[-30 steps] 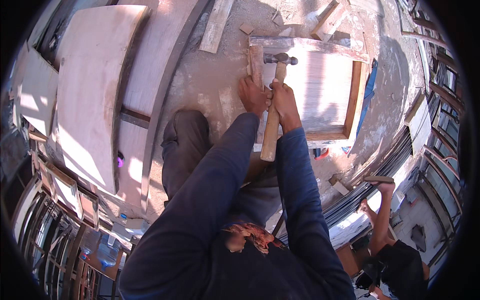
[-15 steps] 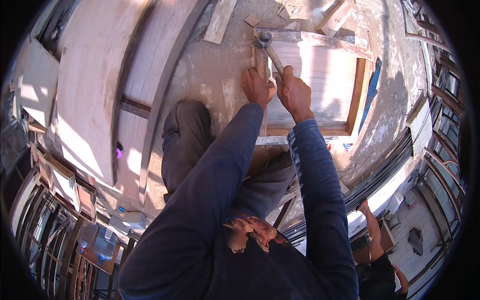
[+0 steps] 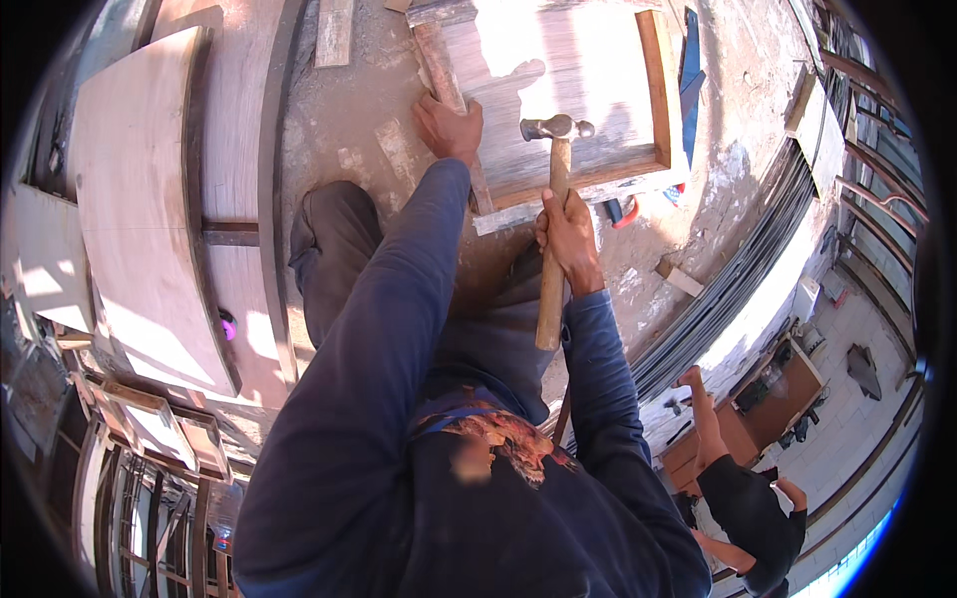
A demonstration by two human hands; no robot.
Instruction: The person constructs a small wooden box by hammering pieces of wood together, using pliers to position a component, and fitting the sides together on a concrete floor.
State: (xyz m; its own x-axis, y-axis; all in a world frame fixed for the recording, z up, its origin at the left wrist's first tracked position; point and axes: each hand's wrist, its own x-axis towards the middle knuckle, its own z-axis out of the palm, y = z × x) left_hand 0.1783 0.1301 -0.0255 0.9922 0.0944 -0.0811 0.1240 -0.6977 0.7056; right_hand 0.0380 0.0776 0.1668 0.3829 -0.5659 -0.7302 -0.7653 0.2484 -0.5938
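A shallow wooden frame (image 3: 655,95) with a thin panel set in it lies on the ground ahead of me, lit by patches of sun. My left hand (image 3: 449,130) is closed around its left rail. In my right hand (image 3: 573,237) I grip the wooden handle of a ball-peen hammer (image 3: 550,304), at about its middle. The hammer stands head-up over the frame's near edge, its metal head appearing over the panel and apart from the left rail. Part of the left rail is hidden under my left hand.
Large wooden panels (image 3: 140,219) lie to the left. A blue blade-like tool (image 3: 690,75) is beside the frame's right side, with a red-handled item (image 3: 625,212) near its corner. Long dark rods (image 3: 733,269) and a wood block (image 3: 680,277) lie right. Another person (image 3: 753,523) is at lower right.
My right hand has drawn the hammer back toward me, from the frame's far left corner to above its near edge. My left hand has shifted nearer along the left rail. The view has turned.
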